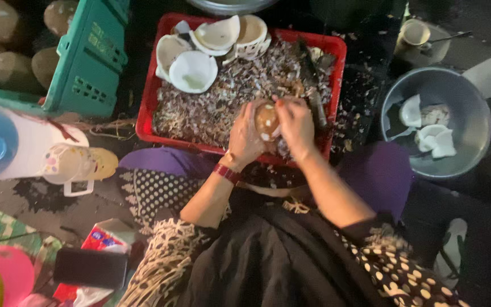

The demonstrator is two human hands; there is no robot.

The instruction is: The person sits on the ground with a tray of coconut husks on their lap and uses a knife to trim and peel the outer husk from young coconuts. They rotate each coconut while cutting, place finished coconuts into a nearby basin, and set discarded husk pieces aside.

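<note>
My left hand [244,136] and my right hand [295,125] together grip a brown piece of coconut [266,120] over a red crate [150,108]. A dark tool [317,103] stands next to my right hand; whether that hand holds it is unclear. The crate is full of brown and white shavings [217,102]. Several white coconut halves [193,71] lie at its far left corner. A red band [227,173] circles my left wrist.
A metal bowl [467,102] at right holds white coconut pieces [436,139]. A green crate [89,57] stands at far left with whole coconuts [7,65] behind it. A white jug [69,165] and a black phone [90,267] lie at left.
</note>
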